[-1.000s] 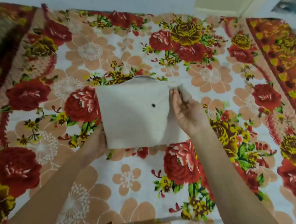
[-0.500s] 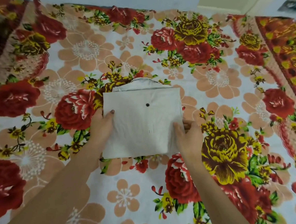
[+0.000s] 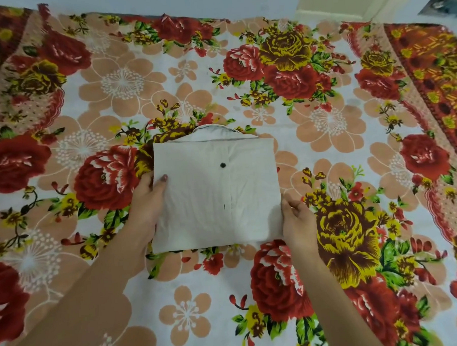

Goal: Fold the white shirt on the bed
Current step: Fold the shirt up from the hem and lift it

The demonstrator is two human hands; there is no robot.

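The shirt (image 3: 215, 200) lay folded into a near-square packet in the middle of the bed (image 3: 187, 315), with its collar (image 3: 214, 132) at the far edge and a button (image 3: 223, 165) facing up. It sat directly between the hands. The left hand (image 3: 144, 206) gripped the left edge, thumb (image 3: 162, 179) on top and the rest hidden beneath. The right hand (image 3: 298, 222) held the right edge by the near corner, fingers (image 3: 290, 205) curled onto the cloth. Neither hand was nearer, and the packet had no clear long axis, so any lift would probably need both sides raised together.
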